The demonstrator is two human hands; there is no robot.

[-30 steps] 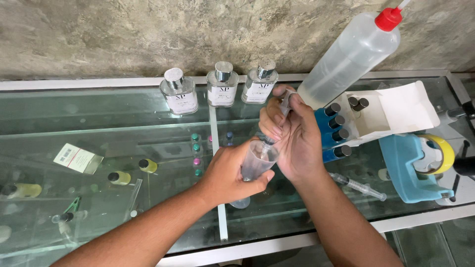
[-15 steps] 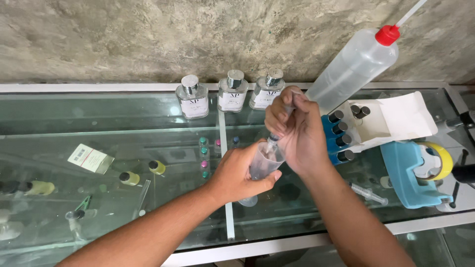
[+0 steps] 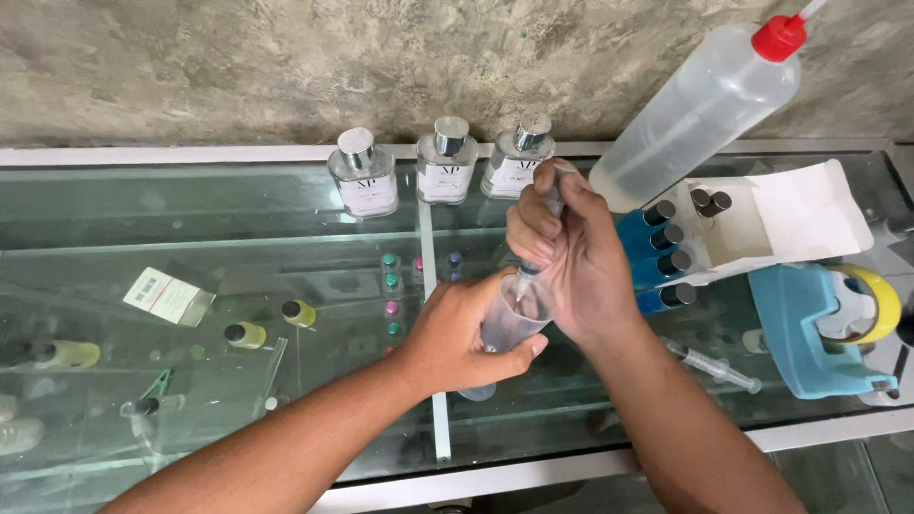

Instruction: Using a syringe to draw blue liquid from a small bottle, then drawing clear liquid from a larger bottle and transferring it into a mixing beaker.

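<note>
Left glass counter open — bottles, squeeze bottle block behind.

A rough, mottled grey-brown plaster wall is running along the far edge of a glass-topped counter. Pale metal framing is bordering the counter's back edge, a similar strip is dividing the glass into panes, and another is edging the near side. Soft, even light is falling across the greenish glass, which is showing a shelf below it.
</note>
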